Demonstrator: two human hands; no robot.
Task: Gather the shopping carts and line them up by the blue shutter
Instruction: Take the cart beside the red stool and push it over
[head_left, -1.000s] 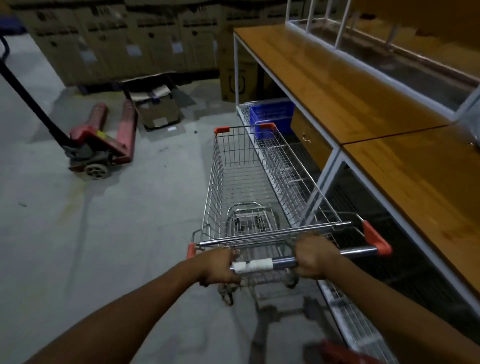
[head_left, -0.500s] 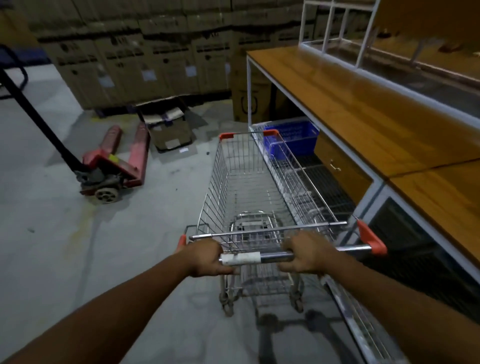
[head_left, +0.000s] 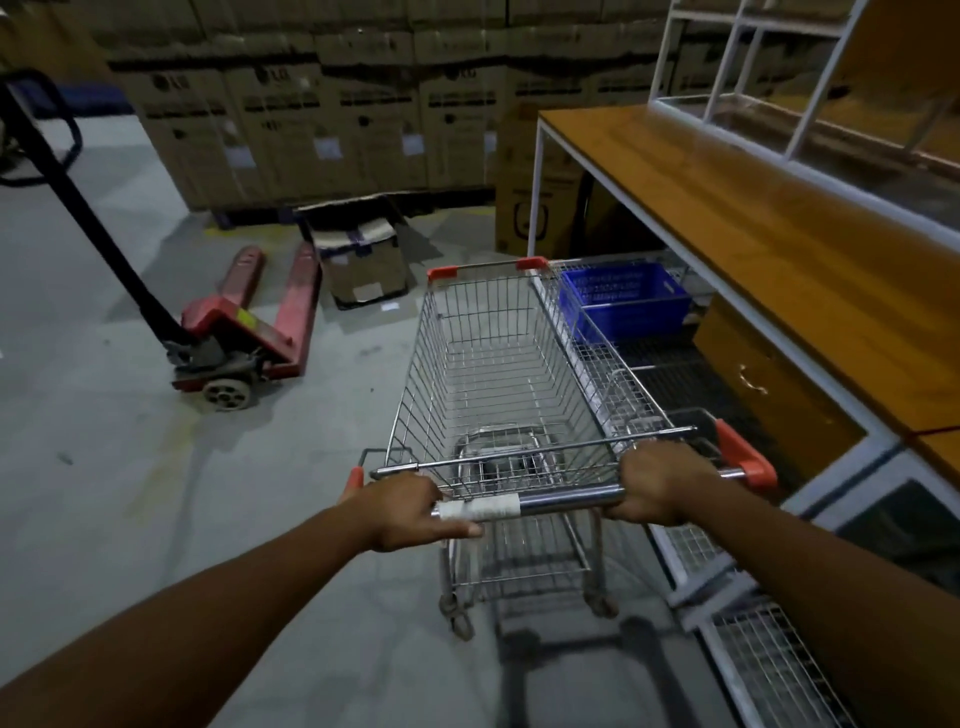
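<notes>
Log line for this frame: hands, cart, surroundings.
left hand: grips cart handle | right hand: grips cart handle | shopping cart: empty, alongside wire shelf | pallet jack: ahead left | blue shutter: not in view

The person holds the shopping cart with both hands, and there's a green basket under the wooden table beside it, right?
Almost. The basket is blue, not green, as the head view shows. The left hand and right hand both grip the shopping cart, and the basket sits under the wooden table beside it.

Stretched forward, left grip (head_left: 410, 512) and right grip (head_left: 660, 483) clench.
</notes>
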